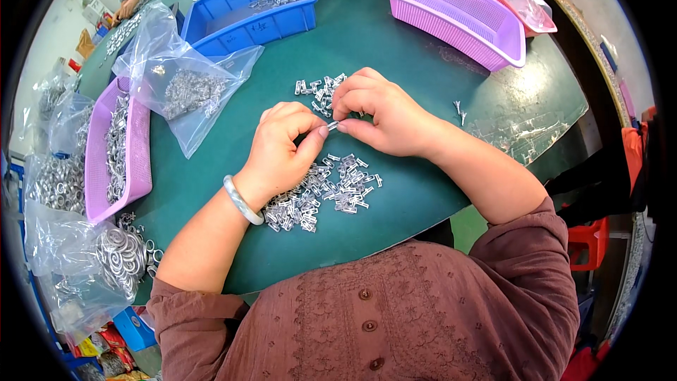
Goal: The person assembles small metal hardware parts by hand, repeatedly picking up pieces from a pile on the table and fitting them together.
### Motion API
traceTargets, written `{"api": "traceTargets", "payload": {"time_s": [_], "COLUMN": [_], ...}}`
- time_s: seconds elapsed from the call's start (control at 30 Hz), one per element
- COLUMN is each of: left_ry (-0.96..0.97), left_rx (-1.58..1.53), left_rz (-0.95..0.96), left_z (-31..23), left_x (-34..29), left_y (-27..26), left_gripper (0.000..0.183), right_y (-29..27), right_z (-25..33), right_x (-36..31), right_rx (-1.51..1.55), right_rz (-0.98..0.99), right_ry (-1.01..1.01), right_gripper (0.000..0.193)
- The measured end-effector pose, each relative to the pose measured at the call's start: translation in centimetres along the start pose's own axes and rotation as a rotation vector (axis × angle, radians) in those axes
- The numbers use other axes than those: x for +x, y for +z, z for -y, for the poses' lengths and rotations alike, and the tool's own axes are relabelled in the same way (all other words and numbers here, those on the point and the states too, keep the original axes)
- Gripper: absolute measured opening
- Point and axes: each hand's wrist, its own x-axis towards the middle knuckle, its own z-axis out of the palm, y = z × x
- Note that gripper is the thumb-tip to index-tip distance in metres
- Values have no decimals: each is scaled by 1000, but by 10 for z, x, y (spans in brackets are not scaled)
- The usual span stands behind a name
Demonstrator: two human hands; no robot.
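My left hand [288,142] and my right hand [384,114] meet over the green table [437,162]. Between the thumbs and fingers of both is a small silver metal piece [333,126]; its exact kind is too small to make out. Just below my hands spreads a pile of small silver metal clips [349,187], partly hidden by my left hand and wrist. A smaller heap of similar metal parts [310,89] lies beyond my hands, partly behind my right fingers. A pale bangle [242,201] circles my left wrist.
A blue bin [254,25] with metal parts stands at the back. To the left are a clear bag of small parts [194,92] and a pink basket [139,169] of metal pieces. A purple basket [458,17] sits back right. Another person's hand [128,8] works far left.
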Motion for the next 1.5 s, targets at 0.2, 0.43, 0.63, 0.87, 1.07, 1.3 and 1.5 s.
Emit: {"api": "traceTargets", "payload": {"time_s": [0.2,0.43,0.63,0.87,1.07,1.3,1.5], "left_ry": [-12,-25,-66,-43,-41,77,119], "left_rx": [-35,-87,-141,-150,-149,-105,-48], "left_rz": [1,-4,-10,-12,2,125,166], "left_z": [-1,-1,-4,-6,-5,-5,-7], "left_x": [0,0,0,1,0,1,1], "left_y": [0,-1,-1,-2,-3,-2,-3], "left_gripper": [4,6,5,8,8,8,8], "right_y": [-1,0,-1,-1,-3,0,5], "right_z": [0,1,2,1,-1,-13,-16], "right_x": [0,0,1,1,3,0,1], "right_rx": [36,81,91,99,66,-255,-394], "right_rz": [-13,-40,-54,-52,-76,-75,-40], "right_ry": [2,-8,-27,-61,-39,21,30], "right_gripper": [12,11,13,19,19,16,12]}}
